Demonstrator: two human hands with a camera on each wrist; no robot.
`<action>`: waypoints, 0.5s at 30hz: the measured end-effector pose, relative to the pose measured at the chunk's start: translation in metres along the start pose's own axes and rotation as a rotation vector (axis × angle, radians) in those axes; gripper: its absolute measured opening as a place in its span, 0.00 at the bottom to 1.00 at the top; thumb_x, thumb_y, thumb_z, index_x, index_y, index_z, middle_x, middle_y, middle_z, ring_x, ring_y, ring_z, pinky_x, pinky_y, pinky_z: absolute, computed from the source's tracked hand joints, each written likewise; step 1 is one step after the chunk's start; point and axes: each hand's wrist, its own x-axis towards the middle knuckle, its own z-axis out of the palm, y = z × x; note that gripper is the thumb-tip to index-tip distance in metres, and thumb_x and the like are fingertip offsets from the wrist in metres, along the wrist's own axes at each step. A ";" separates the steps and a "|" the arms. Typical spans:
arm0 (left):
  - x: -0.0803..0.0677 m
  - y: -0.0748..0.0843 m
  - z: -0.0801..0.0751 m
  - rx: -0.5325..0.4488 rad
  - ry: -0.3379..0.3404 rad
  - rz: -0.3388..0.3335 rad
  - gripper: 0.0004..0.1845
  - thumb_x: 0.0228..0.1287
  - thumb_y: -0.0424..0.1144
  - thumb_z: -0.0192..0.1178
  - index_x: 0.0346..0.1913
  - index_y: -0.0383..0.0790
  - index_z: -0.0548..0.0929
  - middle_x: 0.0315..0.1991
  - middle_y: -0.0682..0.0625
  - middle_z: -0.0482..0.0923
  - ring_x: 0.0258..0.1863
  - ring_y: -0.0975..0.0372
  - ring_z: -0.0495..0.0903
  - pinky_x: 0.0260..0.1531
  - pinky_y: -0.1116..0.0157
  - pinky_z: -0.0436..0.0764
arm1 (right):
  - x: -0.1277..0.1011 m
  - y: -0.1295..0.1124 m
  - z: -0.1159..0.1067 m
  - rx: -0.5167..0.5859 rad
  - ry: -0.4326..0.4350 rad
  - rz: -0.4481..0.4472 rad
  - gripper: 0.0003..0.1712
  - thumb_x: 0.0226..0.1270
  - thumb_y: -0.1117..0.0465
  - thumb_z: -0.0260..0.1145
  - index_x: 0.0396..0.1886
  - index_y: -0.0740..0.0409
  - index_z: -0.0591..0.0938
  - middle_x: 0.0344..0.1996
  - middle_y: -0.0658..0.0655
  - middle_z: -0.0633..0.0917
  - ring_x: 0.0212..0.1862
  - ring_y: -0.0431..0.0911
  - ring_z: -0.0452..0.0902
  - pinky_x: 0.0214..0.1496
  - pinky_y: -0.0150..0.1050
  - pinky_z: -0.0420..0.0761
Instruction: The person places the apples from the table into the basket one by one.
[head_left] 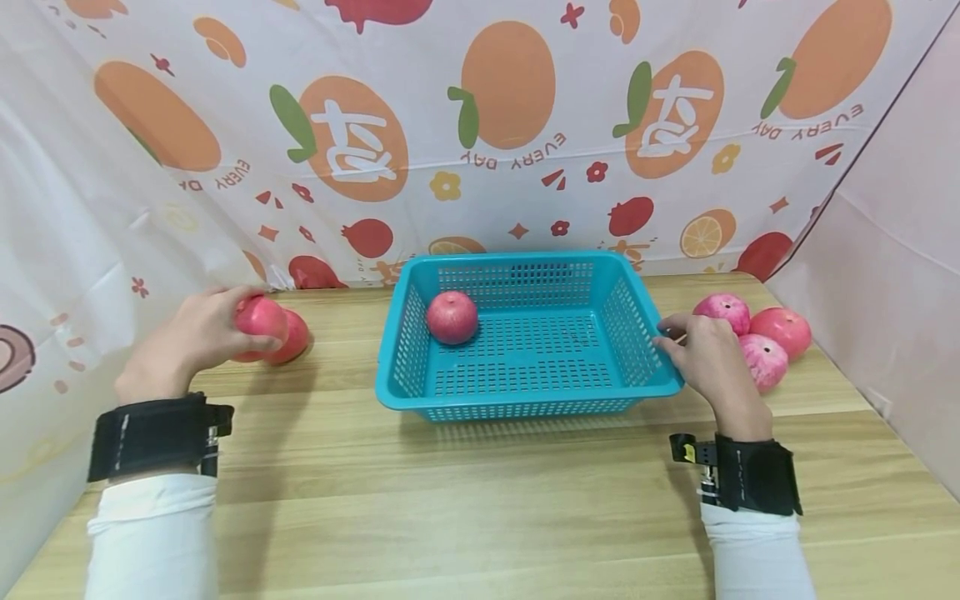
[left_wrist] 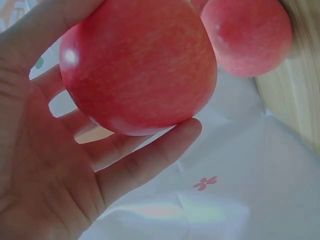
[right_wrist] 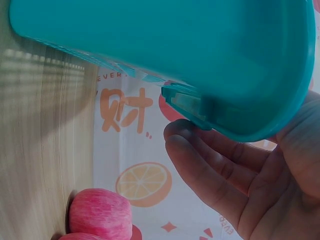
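My left hand [head_left: 242, 323] grips a red apple [head_left: 264, 317] just above the wooden table [head_left: 480, 500] at the far left. In the left wrist view that apple [left_wrist: 140, 65] sits between thumb and curled fingers [left_wrist: 150, 155]. A second apple [head_left: 298, 337] lies right behind it on the table, and the left wrist view shows this second apple [left_wrist: 247, 35] too. A teal plastic basket [head_left: 517, 260] stands in the middle with one apple [head_left: 452, 317] in its back left corner. My right hand [head_left: 664, 336] holds the basket's right rim, fingers [right_wrist: 200, 160] curled under the basket's edge [right_wrist: 175, 45].
Three more red apples [head_left: 765, 337] lie on the table just right of my right hand; one of these apples [right_wrist: 100, 215] shows in the right wrist view. A fruit-printed cloth [head_left: 510, 125] hangs close behind and along both sides of the table.
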 end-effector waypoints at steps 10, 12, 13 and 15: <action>0.006 0.011 -0.005 0.012 -0.034 -0.024 0.43 0.58 0.43 0.74 0.70 0.26 0.65 0.58 0.22 0.65 0.53 0.31 0.64 0.41 0.35 0.79 | 0.001 0.000 0.000 -0.002 -0.004 0.008 0.18 0.67 0.69 0.70 0.52 0.77 0.82 0.42 0.76 0.85 0.39 0.66 0.84 0.41 0.57 0.86; 0.007 0.014 -0.006 0.018 -0.043 -0.029 0.44 0.58 0.43 0.73 0.71 0.26 0.64 0.59 0.22 0.64 0.54 0.31 0.63 0.41 0.35 0.79 | 0.001 0.000 0.000 0.000 -0.002 0.007 0.18 0.67 0.69 0.70 0.52 0.77 0.82 0.42 0.76 0.85 0.39 0.66 0.84 0.41 0.57 0.86; 0.007 0.016 -0.006 0.020 -0.044 -0.029 0.44 0.58 0.43 0.73 0.71 0.27 0.64 0.59 0.22 0.63 0.54 0.31 0.63 0.41 0.35 0.79 | 0.001 0.000 0.000 0.000 0.000 0.004 0.18 0.67 0.69 0.70 0.52 0.77 0.82 0.42 0.76 0.85 0.39 0.66 0.84 0.40 0.57 0.86; 0.008 0.018 -0.007 0.017 -0.045 -0.028 0.44 0.58 0.43 0.73 0.72 0.27 0.64 0.60 0.22 0.62 0.55 0.31 0.63 0.41 0.35 0.79 | 0.001 0.000 0.000 0.001 0.002 0.002 0.17 0.67 0.69 0.70 0.52 0.77 0.82 0.42 0.76 0.85 0.39 0.66 0.84 0.40 0.57 0.86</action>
